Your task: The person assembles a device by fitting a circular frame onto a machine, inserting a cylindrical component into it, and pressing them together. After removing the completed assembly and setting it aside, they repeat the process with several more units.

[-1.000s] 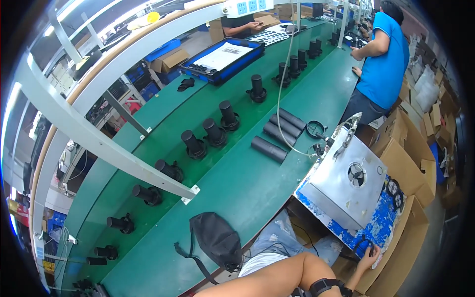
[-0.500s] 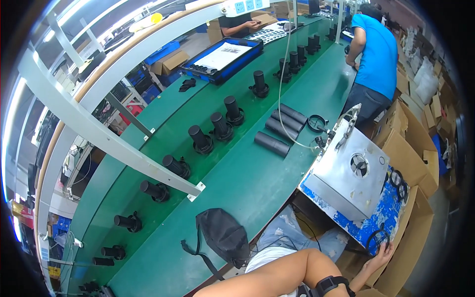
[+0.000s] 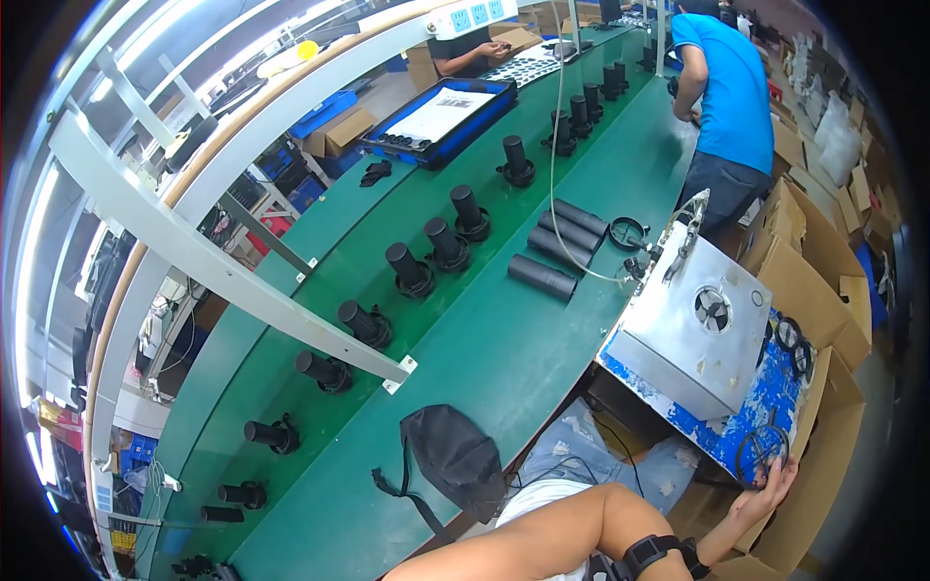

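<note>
At the lower right, my right hand [image 3: 765, 496] has its fingers curled at the near edge of a thin black ring [image 3: 761, 453]. This ring is tilted over the corner of a worn blue-and-white board [image 3: 675, 418]. More black rings [image 3: 794, 347] lie farther back along the board, beside a silver metal box [image 3: 693, 334] with a fan opening. My left arm [image 3: 542, 531] crosses the bottom of the head view and ends in a black strap near the lower edge. The left hand itself does not show.
Open cardboard boxes [image 3: 821, 455] stand at the right. Across the green bench [image 3: 455, 363] are a black drawstring bag [image 3: 450, 460], loose black tubes [image 3: 542, 278] and a row of upright black cylinders [image 3: 449, 244]. A person in blue [image 3: 731, 97] stands farther along, close to the bench.
The whole view has shifted slightly, moving the scene right and up. My right hand stays at the ring, with its fingers reaching a little farther up along its edge.
</note>
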A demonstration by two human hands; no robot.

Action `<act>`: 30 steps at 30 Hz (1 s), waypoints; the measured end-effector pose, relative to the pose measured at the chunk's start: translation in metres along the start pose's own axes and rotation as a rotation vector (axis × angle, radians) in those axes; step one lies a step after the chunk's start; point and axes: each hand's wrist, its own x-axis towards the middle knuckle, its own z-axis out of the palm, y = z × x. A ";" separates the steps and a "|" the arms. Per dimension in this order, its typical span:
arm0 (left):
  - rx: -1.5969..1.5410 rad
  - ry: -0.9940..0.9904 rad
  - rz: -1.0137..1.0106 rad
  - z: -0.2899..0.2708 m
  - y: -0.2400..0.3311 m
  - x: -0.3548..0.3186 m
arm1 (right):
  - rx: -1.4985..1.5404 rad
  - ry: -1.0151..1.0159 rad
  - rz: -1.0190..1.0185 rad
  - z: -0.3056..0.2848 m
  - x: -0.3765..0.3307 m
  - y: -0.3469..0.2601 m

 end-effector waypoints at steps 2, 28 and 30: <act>-0.049 0.016 -0.007 0.001 -0.002 -0.004 | 0.108 0.041 0.036 0.002 -0.001 -0.003; 1.636 1.670 -0.006 -0.085 0.126 -0.169 | 0.271 -0.884 0.394 0.136 -0.026 -0.035; 1.572 1.659 0.042 -0.087 0.125 -0.172 | 0.303 -0.919 0.385 0.134 -0.026 -0.036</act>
